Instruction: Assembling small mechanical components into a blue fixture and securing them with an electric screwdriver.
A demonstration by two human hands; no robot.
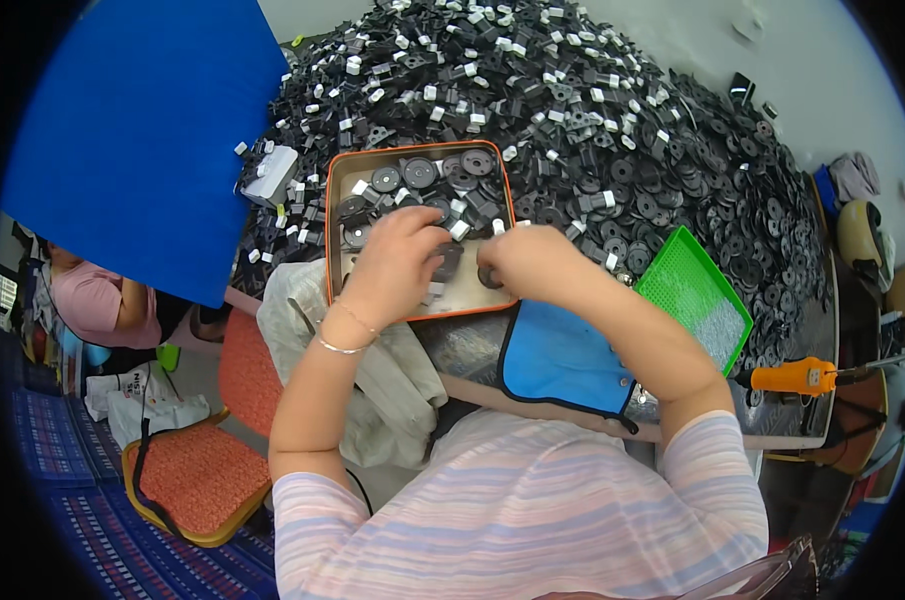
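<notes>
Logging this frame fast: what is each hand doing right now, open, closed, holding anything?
Left hand: fingers curled over a small black part above the orange-rimmed tray.
Right hand: closed, pinching a small black round part.

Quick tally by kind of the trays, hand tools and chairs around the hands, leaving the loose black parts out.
Orange-rimmed shallow metal tray, under left hand and right hand: 1
Green plastic mesh tray: 1
Orange-handled tool: 1
Orange-cushioned chairs: 2
Total: 5
Heap of black plastic parts: too many to count.
</notes>
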